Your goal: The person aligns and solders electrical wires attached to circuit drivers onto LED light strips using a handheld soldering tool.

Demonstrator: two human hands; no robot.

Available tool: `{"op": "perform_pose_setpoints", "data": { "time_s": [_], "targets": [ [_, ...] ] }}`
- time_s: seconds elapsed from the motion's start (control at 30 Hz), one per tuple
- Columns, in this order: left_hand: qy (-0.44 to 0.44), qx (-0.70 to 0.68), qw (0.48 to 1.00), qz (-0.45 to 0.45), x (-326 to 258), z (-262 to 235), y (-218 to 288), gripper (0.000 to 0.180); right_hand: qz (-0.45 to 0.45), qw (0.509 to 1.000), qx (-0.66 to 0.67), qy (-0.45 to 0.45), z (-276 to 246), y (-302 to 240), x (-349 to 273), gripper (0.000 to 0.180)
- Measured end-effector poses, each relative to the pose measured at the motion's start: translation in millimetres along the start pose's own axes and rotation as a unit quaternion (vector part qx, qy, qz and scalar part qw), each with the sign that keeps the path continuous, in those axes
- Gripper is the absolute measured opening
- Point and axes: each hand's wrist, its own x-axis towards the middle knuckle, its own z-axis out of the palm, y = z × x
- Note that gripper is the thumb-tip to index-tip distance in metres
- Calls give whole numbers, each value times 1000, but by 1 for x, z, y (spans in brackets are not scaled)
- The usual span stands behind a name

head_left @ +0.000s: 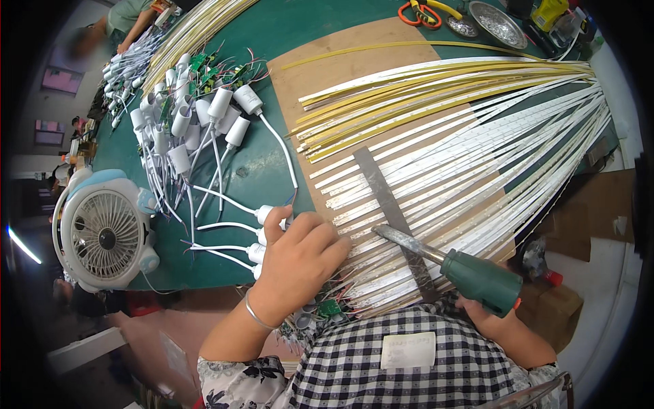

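Note:
My left hand (300, 259) is closed, its fingertips at the near left ends of the LED strips (422, 170). What it grips, if anything, is hidden under the fingers. White lamp sockets (256, 253) with white cables lie just left of it. My right hand (480, 315) is wrapped round a soldering iron (482, 281) with a thick green handle. The iron's metal tip points left, over the strips and close to a dark flat metal bar (390, 204) lying across them. White and yellow strips fan out over a brown board (354, 58).
A heap of white sockets with cables and green circuit boards (197, 71) covers the table's left part. A white fan (105, 235) stands at the left edge. Orange-handled scissors (419, 13) and a metal dish (497, 26) lie far right. Another person (126, 24) works at far left.

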Motion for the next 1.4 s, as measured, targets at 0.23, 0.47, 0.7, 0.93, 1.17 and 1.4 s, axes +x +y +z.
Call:
{"op": "perform_pose_setpoints", "data": {
  "time_s": [0.23,0.47,0.7,0.93,1.17,1.4],
  "targets": [
    [-6,1,1000,-5,0,-1,1,13,-55,998,-21,-15,-2,1,1,31],
    [-21,-8,1000,-11,2,-3,0,13,-31,999,-21,0,0,6,-4,31],
    [-26,-86,995,-50,5,-7,0,19,-142,983,-108,-34,-6,8,0,30],
    [35,-123,984,-127,3,-1,4,20,-140,984,-112,-27,-7,7,1,29],
    [42,-134,981,-135,2,5,4,15,-34,999,-41,3,-1,8,-4,30],
    [45,-103,985,-129,7,9,6,11,-51,997,-46,21,0,11,-5,31]
  ]
}}
